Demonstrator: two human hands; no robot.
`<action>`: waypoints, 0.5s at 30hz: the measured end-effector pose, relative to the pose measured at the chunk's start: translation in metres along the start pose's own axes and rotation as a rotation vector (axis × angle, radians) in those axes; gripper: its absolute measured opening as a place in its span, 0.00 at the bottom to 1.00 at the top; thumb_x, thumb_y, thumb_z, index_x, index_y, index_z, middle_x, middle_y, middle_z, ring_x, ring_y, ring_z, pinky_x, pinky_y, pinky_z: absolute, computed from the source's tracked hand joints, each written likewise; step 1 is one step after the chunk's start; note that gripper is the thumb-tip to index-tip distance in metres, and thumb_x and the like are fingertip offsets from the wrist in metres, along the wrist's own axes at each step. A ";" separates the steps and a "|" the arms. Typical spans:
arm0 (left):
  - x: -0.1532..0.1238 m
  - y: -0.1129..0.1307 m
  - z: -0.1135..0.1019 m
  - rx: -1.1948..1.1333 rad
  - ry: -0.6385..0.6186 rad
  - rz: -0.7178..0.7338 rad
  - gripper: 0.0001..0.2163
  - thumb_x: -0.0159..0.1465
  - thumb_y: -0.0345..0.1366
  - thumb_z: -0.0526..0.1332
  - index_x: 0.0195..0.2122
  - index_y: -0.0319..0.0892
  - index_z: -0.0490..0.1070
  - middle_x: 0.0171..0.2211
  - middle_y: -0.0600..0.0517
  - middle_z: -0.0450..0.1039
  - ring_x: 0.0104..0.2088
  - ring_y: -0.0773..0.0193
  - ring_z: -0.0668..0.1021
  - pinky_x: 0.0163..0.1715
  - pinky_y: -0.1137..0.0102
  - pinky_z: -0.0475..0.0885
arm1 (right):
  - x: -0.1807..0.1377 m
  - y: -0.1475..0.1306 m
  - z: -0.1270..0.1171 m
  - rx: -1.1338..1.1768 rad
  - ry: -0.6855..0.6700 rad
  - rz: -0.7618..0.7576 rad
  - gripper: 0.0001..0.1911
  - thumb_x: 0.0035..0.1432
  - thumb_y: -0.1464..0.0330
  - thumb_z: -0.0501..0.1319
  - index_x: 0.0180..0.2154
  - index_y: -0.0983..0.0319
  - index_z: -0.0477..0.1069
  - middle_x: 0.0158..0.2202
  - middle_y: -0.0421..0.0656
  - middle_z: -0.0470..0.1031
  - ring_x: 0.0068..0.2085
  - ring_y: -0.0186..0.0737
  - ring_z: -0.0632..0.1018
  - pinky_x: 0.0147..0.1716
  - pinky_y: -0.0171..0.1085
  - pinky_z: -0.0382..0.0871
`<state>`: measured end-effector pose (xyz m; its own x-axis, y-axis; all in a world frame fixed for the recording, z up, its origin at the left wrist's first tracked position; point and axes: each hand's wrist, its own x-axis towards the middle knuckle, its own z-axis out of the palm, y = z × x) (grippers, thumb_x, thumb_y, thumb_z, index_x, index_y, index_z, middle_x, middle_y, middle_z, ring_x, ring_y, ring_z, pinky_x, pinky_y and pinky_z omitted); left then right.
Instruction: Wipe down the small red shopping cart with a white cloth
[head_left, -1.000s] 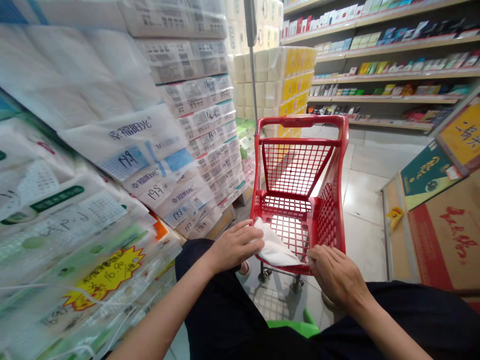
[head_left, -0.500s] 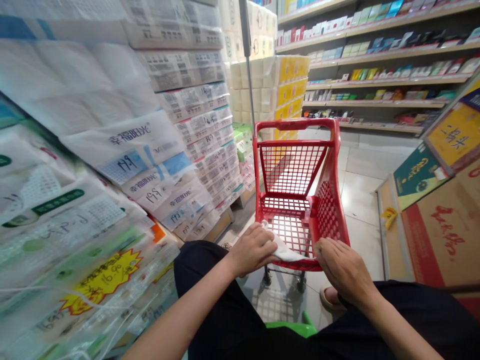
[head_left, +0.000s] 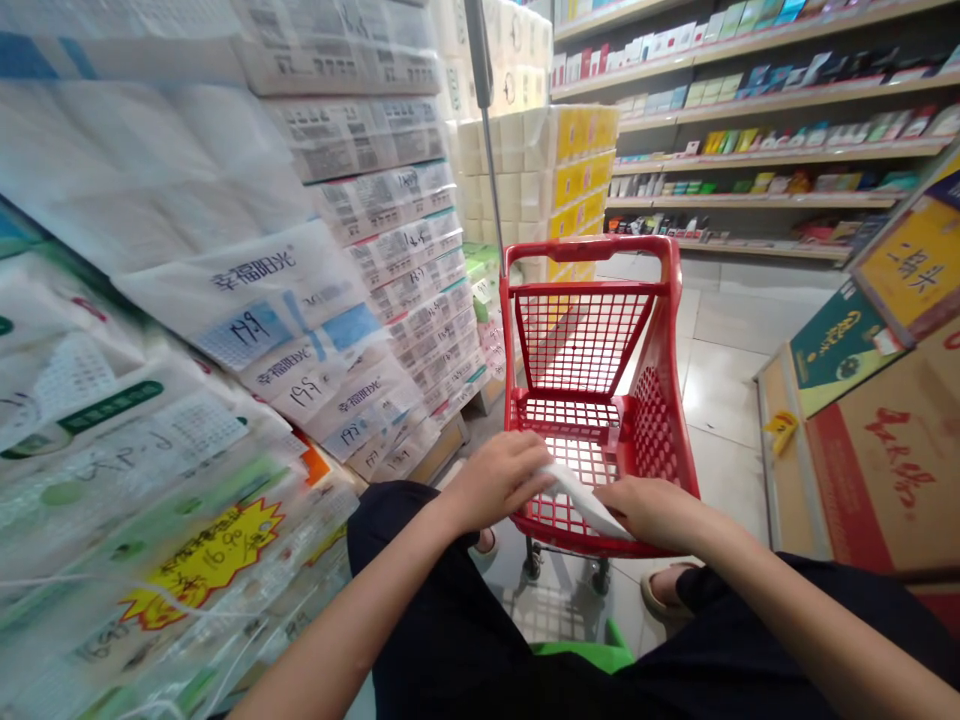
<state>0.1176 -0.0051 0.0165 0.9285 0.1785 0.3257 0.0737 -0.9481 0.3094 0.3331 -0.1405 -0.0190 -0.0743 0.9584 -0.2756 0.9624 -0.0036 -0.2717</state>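
A small red shopping cart (head_left: 596,300) with a grid basket stands between my knees. My left hand (head_left: 504,482) is closed on one end of a white cloth (head_left: 585,498) above the cart's near rim. The other end of the cloth is gripped by my right hand (head_left: 651,512), near the rim's right side. Between the hands the cloth looks bunched into a narrow strip. My fingertips are partly hidden behind the backs of the hands.
Stacks of packaged tissue paper (head_left: 277,290) rise close on my left. A grey pole (head_left: 489,150) stands at the cart's left. Cardboard boxes (head_left: 892,440) line the right side. Shelves of small goods (head_left: 750,150) run across the back. Something green (head_left: 585,655) shows beneath me.
My right hand has moved left, toward my left hand. The cloth has gone from spread along the rim to a bunched strip between the hands.
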 end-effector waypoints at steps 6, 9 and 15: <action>0.065 -0.012 0.005 0.070 0.103 -0.222 0.11 0.72 0.39 0.50 0.47 0.43 0.67 0.48 0.47 0.67 0.47 0.59 0.73 0.46 0.63 0.72 | 0.007 -0.004 0.006 -0.037 -0.064 -0.103 0.12 0.51 0.71 0.63 0.39 0.54 0.78 0.37 0.41 0.80 0.37 0.41 0.80 0.30 0.34 0.64; 0.103 -0.010 0.034 0.112 -0.196 -0.239 0.11 0.70 0.39 0.52 0.48 0.42 0.69 0.49 0.45 0.68 0.47 0.54 0.75 0.43 0.60 0.73 | 0.004 -0.012 0.000 -0.147 -0.050 -0.075 0.12 0.49 0.68 0.65 0.39 0.56 0.78 0.38 0.44 0.81 0.40 0.46 0.80 0.35 0.38 0.66; 0.108 0.022 0.080 -0.153 -0.591 -0.313 0.16 0.67 0.41 0.60 0.52 0.39 0.69 0.51 0.46 0.70 0.47 0.56 0.76 0.46 0.58 0.75 | -0.020 -0.019 -0.006 -0.267 0.188 -0.089 0.17 0.64 0.62 0.54 0.28 0.60 0.76 0.29 0.46 0.80 0.33 0.43 0.79 0.42 0.44 0.63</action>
<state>0.2486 -0.0275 -0.0132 0.9179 0.2231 -0.3282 0.3589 -0.8197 0.4464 0.3184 -0.1580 -0.0029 -0.1351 0.9876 -0.0802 0.9907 0.1331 -0.0290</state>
